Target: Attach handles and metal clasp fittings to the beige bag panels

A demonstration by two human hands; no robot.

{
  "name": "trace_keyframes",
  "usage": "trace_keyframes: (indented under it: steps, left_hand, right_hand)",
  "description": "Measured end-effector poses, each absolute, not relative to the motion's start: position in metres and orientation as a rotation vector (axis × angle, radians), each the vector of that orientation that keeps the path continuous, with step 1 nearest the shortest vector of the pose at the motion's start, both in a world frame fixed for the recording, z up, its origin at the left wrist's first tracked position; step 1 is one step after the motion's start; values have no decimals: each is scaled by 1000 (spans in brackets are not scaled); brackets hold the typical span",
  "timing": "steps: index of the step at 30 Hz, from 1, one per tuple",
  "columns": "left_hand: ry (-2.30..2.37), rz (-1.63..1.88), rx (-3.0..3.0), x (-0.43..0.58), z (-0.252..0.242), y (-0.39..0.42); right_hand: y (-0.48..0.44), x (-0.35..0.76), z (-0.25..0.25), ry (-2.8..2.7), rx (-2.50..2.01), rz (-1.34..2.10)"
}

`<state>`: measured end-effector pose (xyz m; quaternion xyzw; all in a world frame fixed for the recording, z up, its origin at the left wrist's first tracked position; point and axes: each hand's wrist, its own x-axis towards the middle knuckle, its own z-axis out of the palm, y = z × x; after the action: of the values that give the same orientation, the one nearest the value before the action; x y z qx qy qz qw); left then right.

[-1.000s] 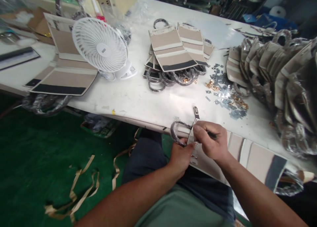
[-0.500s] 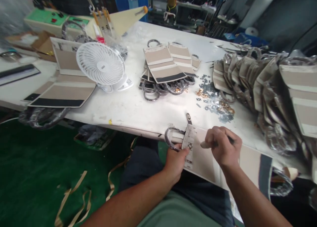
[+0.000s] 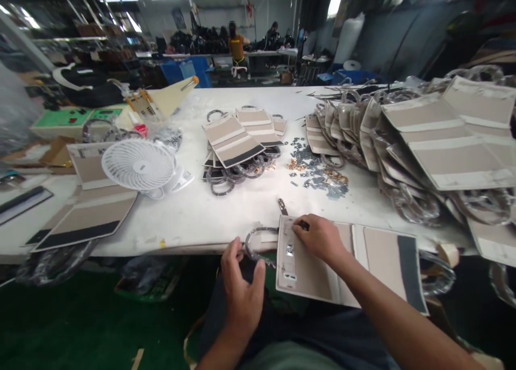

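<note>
A beige bag panel (image 3: 379, 246) with a dark end band lies over the table's front edge, partly above my lap. Two small metal plates (image 3: 289, 249) show on the pale strip along its left side. My right hand (image 3: 320, 235) is closed, its fingertips down at the upper part of that strip. Something dark shows in its grip, too hidden to name. Left of the panel, my left hand (image 3: 242, 289) is raised with thumb and fingers apart, holding nothing. Close behind it, a plastic-wrapped bag handle (image 3: 250, 241) loops out from the panel. A dark tab (image 3: 282, 206) sticks out at the top.
Loose metal fittings (image 3: 322, 182) are scattered mid-table. Bag panels form a stack (image 3: 234, 144) behind them and a large heap (image 3: 451, 144) at right. A white fan (image 3: 139, 165) stands at left, near more panels (image 3: 84, 211). A person (image 3: 237, 47) is far back.
My left hand has let go of the panel's edge and moved left, opening. My right hand has moved left and down onto the strip. The view has tilted up.
</note>
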<state>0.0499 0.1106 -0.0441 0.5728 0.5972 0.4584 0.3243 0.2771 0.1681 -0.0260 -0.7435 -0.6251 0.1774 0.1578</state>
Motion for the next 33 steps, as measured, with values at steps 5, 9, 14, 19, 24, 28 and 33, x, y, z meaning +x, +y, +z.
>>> trace_keyframes:
  steps: [5,9,14,19,24,28,33]
  left_hand:
    - [1145,555,2457,73,-31,155]
    - [1156,382,2494,85,-31,173]
    - [1147,364,2419,77,-31,183]
    - [1145,332,2387,78,-29,194]
    - [1127,320,2427,80,-29,192]
    - [1083,316,2479,74,-26,190]
    - [961,335,2510,60,-25,200]
  right_hand:
    - [166,274,-22,-1752,-2208,483]
    - [151,263,-28,-1831,-2185,275]
    - [146,254,-34,-1890,-2183,222]
    - [159,249,-29,-1919,-2237,246]
    - [163,243,-23,-1924,-2264,291]
    - [162,245,-16,-1919,-2252,344]
    - [195,277,2,-1915,-2222,396]
